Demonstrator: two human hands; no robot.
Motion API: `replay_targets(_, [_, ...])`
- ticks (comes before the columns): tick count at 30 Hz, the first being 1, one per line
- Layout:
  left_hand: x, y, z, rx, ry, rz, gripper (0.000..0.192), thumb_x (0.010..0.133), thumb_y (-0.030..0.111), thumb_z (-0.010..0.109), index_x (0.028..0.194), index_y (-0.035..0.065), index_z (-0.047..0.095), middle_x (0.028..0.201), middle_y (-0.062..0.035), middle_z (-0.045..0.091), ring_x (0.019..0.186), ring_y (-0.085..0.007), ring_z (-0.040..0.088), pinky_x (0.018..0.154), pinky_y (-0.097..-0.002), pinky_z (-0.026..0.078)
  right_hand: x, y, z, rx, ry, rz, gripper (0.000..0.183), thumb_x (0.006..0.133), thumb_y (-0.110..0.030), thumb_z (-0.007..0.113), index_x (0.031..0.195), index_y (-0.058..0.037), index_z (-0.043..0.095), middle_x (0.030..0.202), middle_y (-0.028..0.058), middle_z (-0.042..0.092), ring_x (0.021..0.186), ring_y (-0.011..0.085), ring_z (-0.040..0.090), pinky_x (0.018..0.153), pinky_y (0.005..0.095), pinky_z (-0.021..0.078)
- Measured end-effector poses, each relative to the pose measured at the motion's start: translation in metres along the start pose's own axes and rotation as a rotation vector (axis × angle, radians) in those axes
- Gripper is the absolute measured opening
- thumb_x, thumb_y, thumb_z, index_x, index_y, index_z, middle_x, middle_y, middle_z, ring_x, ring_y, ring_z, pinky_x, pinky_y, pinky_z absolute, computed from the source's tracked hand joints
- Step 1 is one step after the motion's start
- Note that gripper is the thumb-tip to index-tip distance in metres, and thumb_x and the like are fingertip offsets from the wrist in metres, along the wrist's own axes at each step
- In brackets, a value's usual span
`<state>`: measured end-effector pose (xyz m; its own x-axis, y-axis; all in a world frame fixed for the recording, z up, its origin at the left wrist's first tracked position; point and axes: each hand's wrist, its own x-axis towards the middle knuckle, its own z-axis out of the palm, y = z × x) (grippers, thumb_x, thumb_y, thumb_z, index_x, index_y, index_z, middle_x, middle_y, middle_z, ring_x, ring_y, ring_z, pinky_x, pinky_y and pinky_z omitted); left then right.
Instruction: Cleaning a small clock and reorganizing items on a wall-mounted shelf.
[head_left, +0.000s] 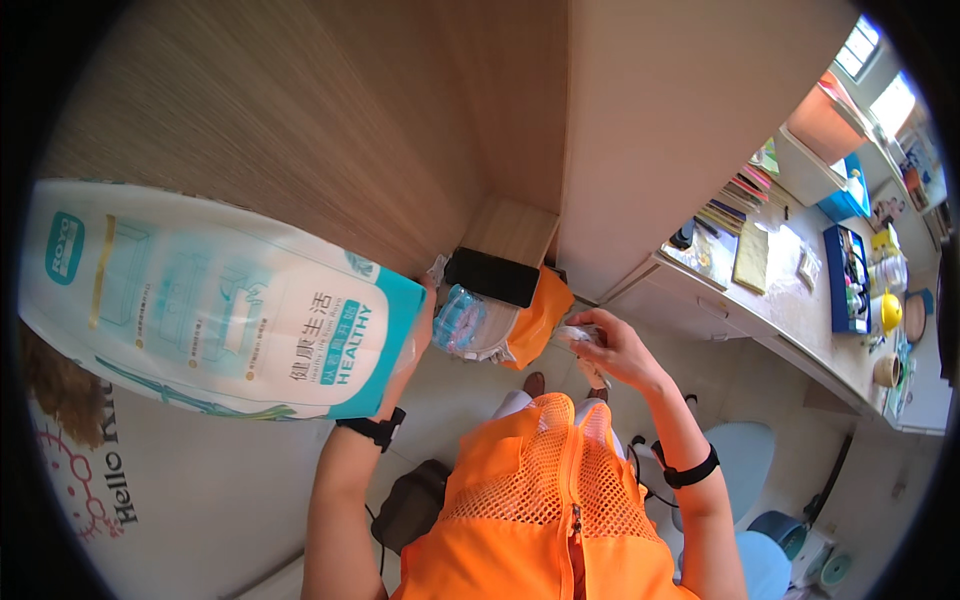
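Observation:
A large white and teal printed pack (225, 300), apparently of paper tissue, fills the left side of the view. My left hand (422, 319) grips it at its teal end, with most of the fingers hidden behind the pack. My right hand (621, 351) pinches a crumpled piece of white, thin plastic or paper (576, 334) in front of my body. Between the two hands is a small rounded wooden shelf (495, 337). On it lie a black smartphone (492, 277) and a translucent blue round object (459, 319) that looks like a clock.
An orange bag or cloth (546, 313) hangs beside the shelf. Tall wooden cabinet panelling (337, 112) rises ahead. To the right, a desk (784, 259) bears books (739, 196), a dark blue organiser box (847, 281) and containers. A light blue chair (739, 465) stands below it.

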<state>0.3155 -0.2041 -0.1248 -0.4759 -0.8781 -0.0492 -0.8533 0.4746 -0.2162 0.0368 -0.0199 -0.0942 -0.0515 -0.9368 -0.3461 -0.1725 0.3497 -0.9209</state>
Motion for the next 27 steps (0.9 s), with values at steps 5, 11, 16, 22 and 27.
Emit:
replay_targets(5, [-0.008, -0.015, -0.014, 0.154, 0.008, 0.039, 0.009, 0.081, 0.007, 0.055, 0.086, 0.0048, 0.062, 0.070, -0.0154, 0.067, 0.070, -0.0314, 0.069, 0.060, -0.0416, 0.055, 0.005, -0.010, -0.014, -0.005, -0.136, -0.053, 0.034, 0.083, -0.015, 0.066, 0.114, -0.0034, 0.058, 0.099, 0.0085, 0.063, 0.088, 0.0162, 0.060, 0.081, 0.0298, 0.0493])
replay_targets(11, [0.002, -0.007, -0.060, 0.270, 0.150, -0.164, 0.004, 0.082, 0.012, 0.057, 0.079, 0.0102, 0.060, 0.068, -0.0130, 0.067, 0.067, -0.0275, 0.070, 0.058, -0.0397, 0.056, 0.002, -0.004, -0.050, 0.007, -0.177, -0.025, 0.034, 0.082, -0.014, 0.067, 0.114, -0.0038, 0.058, 0.098, 0.0079, 0.063, 0.086, 0.0142, 0.060, 0.080, 0.0292, 0.0495])
replay_targets(16, [0.004, -0.008, -0.104, 0.152, 0.270, -0.361, 0.012, 0.082, 0.020, 0.064, 0.084, 0.0088, 0.061, 0.072, -0.0144, 0.068, 0.069, -0.0326, 0.068, 0.060, -0.0432, 0.054, 0.002, 0.003, -0.061, -0.035, -0.251, -0.066, 0.033, 0.083, -0.013, 0.066, 0.114, -0.0040, 0.058, 0.096, 0.0075, 0.063, 0.085, 0.0138, 0.060, 0.079, 0.0288, 0.0494])
replay_targets(22, [0.002, 0.002, -0.140, -0.440, 0.540, -0.401, 0.020, 0.079, 0.015, 0.071, 0.094, 0.0046, 0.064, 0.072, -0.0135, 0.068, 0.065, -0.0278, 0.067, 0.058, -0.0389, 0.051, 0.013, -0.018, -0.060, -0.112, -0.300, -0.161, 0.032, 0.084, -0.012, 0.065, 0.114, -0.0038, 0.059, 0.097, 0.0083, 0.062, 0.085, 0.0156, 0.059, 0.079, 0.0295, 0.0484])
replay_targets(27, [0.004, 0.034, -0.169, -1.146, 0.391, -0.530, 0.018, 0.083, 0.013, 0.069, 0.095, -0.0002, 0.064, 0.063, -0.0062, 0.063, 0.049, -0.0114, 0.056, 0.046, -0.0260, 0.044, 0.030, -0.055, -0.058, -0.065, -0.286, -0.283, 0.029, 0.084, -0.011, 0.060, 0.112, -0.0023, 0.058, 0.098, 0.0103, 0.061, 0.087, 0.0174, 0.059, 0.079, 0.0302, 0.0481])
